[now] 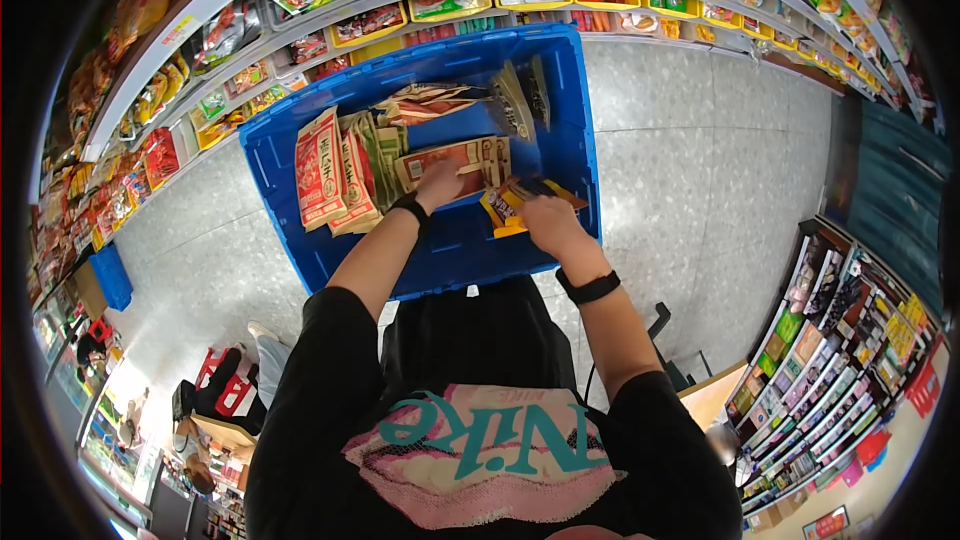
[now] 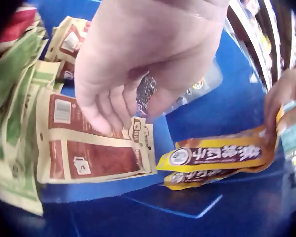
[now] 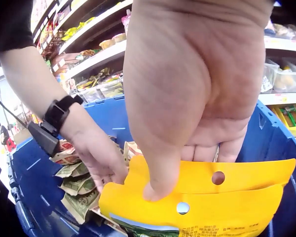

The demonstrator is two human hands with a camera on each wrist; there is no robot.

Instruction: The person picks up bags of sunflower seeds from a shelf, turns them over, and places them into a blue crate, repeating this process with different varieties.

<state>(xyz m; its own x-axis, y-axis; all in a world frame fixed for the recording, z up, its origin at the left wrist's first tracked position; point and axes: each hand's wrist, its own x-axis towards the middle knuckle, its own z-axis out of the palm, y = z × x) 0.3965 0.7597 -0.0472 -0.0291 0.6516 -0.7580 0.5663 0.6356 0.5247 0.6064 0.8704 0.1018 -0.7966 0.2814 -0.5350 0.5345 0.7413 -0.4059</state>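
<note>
In the head view, a blue crate (image 1: 420,265) holds several snack packets. My left hand (image 1: 440,185) is over a flat red-brown and beige packet (image 2: 96,153), its fingertips close against the packet and its thumb apart from the fingers. Two yellow snack bags (image 3: 227,202) are pinched along their top edges by my right hand (image 1: 553,225), thumb on the near side. These bags hang inside the crate at its right, printed faces toward the left hand in the left wrist view.
Red-and-beige packets (image 1: 320,170) and green packets (image 1: 385,150) stand at the crate's left. Clear-fronted dark bags (image 1: 512,105) lean at the back right. Stocked shelves (image 1: 450,5) curve behind the crate. Grey tiled floor (image 1: 680,160) lies to the right.
</note>
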